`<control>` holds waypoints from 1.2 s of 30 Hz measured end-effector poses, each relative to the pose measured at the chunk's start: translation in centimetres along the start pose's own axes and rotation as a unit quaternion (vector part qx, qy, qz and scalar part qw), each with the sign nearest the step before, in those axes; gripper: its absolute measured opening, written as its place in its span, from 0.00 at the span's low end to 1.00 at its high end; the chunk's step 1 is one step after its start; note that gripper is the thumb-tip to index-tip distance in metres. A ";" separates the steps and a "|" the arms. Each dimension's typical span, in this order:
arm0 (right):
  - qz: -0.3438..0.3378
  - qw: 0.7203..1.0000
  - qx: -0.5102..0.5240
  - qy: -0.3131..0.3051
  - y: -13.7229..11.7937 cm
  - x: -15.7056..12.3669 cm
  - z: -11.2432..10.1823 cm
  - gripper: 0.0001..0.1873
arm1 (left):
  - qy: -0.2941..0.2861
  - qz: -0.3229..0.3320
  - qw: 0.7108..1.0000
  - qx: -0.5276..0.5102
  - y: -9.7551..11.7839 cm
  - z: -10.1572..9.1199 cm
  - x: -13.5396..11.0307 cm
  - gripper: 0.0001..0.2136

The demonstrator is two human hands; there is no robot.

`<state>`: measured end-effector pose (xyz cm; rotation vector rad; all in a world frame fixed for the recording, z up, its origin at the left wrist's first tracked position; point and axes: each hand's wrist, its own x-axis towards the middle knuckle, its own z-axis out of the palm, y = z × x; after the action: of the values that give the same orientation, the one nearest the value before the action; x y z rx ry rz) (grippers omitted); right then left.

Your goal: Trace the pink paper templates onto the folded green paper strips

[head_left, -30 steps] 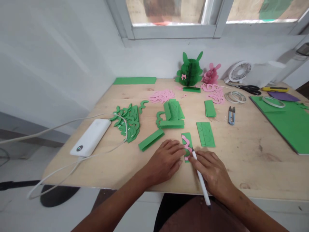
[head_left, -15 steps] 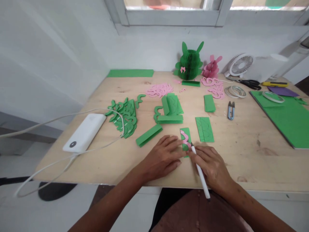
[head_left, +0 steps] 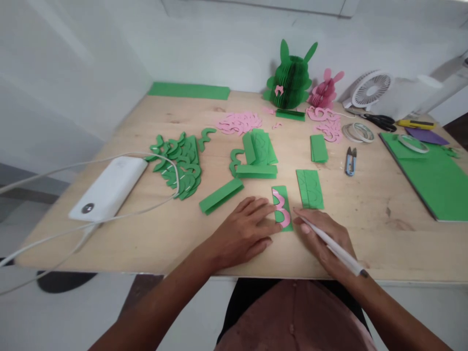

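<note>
My left hand [head_left: 244, 231] lies flat with its fingers spread. Its fingertips press a curved pink paper template [head_left: 283, 215] onto a small green paper piece [head_left: 279, 191]. In my right hand [head_left: 323, 231] is a white pen [head_left: 338, 248], tilted back over the hand, just right of that paper. Above the right hand lies a green paper with drawn curves [head_left: 310, 189]. A folded green strip [head_left: 221, 196] rests beyond my left hand, with a stack of folded green papers [head_left: 260, 148] behind it.
Cut green shapes [head_left: 179, 163] lie at the left beside a white power bank [head_left: 108, 187] and its looping cable. Pink cutouts [head_left: 238, 123] and green and pink paper figures [head_left: 292, 83] are at the back. Blue thread snips [head_left: 351, 162] and green sheets [head_left: 438, 180] lie right.
My right hand has moved right, off the pink template, and the pen now leans further to the right. My left hand stays on the paper. The view has tipped downward.
</note>
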<state>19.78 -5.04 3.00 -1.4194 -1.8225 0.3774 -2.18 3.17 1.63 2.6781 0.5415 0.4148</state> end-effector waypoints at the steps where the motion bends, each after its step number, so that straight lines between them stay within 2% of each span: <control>1: 0.034 0.999 0.020 0.000 -0.3 0.2 -0.1 0.14 | 0.001 0.000 1.000 -0.001 0.0 0.0 0.0 0.16; 5: 0.123 0.989 0.080 0.011 -1.0 1.0 0.1 0.10 | 0.006 0.001 1.000 -0.003 -0.1 0.1 0.0 0.16; 12: 0.194 0.972 0.130 0.038 -0.3 1.6 1.3 0.09 | 0.017 0.003 1.000 -0.011 -0.2 0.2 0.0 0.15; 20: 0.193 0.973 0.110 0.058 -0.3 1.7 2.0 0.06 | 0.021 0.003 1.000 -0.011 -0.2 0.3 0.0 0.15; 36: 0.173 0.982 0.069 0.020 0.1 1.4 2.2 0.06 | 0.027 0.004 1.000 -0.011 -0.2 0.3 0.0 0.16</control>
<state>18.12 -3.21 2.09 -1.6325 -1.4846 0.6336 -2.14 3.25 1.24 2.6563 0.5382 0.4944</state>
